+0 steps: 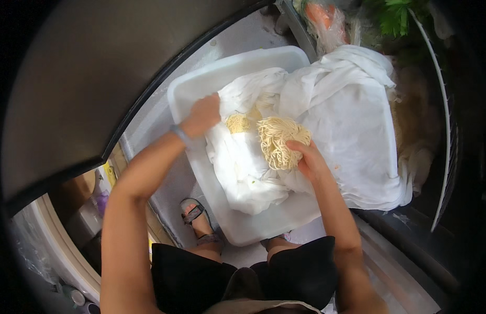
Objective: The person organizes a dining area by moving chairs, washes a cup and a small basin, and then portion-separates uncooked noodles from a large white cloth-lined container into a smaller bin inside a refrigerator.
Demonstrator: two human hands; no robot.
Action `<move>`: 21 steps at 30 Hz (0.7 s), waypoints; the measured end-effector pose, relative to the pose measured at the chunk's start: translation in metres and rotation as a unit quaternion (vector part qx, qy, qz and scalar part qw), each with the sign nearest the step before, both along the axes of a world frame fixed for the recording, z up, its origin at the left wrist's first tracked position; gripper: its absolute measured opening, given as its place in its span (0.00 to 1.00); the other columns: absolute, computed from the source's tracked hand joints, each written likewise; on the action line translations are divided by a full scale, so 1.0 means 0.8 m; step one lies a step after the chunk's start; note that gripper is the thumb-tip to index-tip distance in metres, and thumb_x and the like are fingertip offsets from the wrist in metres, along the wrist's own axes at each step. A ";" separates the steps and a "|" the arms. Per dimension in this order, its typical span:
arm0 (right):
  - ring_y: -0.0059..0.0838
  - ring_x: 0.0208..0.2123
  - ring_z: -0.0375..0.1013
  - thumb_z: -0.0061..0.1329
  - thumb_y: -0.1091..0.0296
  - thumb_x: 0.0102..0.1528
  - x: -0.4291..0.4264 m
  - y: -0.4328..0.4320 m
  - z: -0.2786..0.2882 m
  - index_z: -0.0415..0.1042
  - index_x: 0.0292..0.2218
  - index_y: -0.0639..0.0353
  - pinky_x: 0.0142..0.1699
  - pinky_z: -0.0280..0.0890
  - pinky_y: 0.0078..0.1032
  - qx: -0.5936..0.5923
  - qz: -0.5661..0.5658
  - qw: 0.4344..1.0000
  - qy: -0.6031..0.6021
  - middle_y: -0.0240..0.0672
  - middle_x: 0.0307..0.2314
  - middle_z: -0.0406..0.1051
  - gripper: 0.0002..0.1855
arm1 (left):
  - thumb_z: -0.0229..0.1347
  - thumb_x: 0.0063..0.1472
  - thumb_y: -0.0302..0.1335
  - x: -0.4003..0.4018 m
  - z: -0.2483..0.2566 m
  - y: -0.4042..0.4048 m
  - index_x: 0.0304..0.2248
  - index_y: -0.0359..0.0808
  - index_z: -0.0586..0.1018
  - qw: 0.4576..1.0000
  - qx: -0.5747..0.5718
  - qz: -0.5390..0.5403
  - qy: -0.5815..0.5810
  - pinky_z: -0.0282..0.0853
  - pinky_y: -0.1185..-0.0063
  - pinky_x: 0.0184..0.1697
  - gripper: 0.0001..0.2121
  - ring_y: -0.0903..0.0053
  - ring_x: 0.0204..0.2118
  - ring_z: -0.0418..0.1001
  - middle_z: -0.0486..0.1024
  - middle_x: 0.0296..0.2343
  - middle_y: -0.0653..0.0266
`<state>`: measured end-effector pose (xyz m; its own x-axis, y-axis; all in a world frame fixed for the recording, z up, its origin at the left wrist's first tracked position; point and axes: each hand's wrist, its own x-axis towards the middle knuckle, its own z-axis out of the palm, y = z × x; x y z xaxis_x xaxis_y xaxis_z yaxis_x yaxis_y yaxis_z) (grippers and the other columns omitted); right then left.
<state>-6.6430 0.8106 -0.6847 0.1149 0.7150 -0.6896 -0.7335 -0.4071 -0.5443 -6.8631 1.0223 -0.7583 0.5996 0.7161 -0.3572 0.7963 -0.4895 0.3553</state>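
Note:
My right hand (311, 161) grips a bundle of pale yellow noodles (280, 143), thumb on top, above a white plastic tub (195, 165). A white cloth (243, 157) lines the tub, its folds bunched up. More noodles (237, 123) show inside the cloth, partly covered by it. At the tub's left side my left hand (203, 114), slightly blurred, is closed on the edge of the cloth. Its fingertips are hidden.
A second container under white cloth (349, 133) adjoins the tub on the right, beside a dark cabinet interior with a wire shelf (443, 117). Bagged orange produce (321, 17) and green leaves (396, 15) are above. A large dark door panel (89, 70) fills the upper left.

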 end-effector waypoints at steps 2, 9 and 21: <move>0.27 0.41 0.70 0.53 0.78 0.45 0.009 0.007 -0.018 0.61 0.47 0.62 0.46 0.65 0.24 0.001 0.035 0.999 0.008 0.35 0.40 0.69 0.27 | 0.56 0.44 0.24 -0.001 0.047 0.014 0.34 0.30 0.72 0.996 -0.069 0.046 -0.014 0.67 0.67 0.39 0.15 0.57 0.35 0.72 0.73 0.31 0.49; 0.27 0.43 0.68 0.55 0.77 0.43 -0.014 0.070 -0.057 0.60 0.48 0.63 0.47 0.64 0.23 -0.007 0.202 0.979 0.032 0.35 0.41 0.68 0.30 | 0.53 0.44 0.21 -0.038 0.118 0.027 0.30 0.30 0.72 0.996 0.027 0.069 -0.053 0.65 0.74 0.35 0.10 0.67 0.31 0.70 0.70 0.25 0.57; 0.23 0.36 0.70 0.60 0.62 0.39 -0.078 0.223 -0.093 0.66 0.43 0.67 0.35 0.63 0.14 -0.021 0.417 0.879 -0.232 0.36 0.37 0.69 0.31 | 0.48 0.52 0.26 -0.037 0.114 0.025 0.37 0.40 0.67 0.937 -0.101 0.265 -0.206 0.63 0.77 0.27 0.10 0.75 0.24 0.69 0.70 0.21 0.65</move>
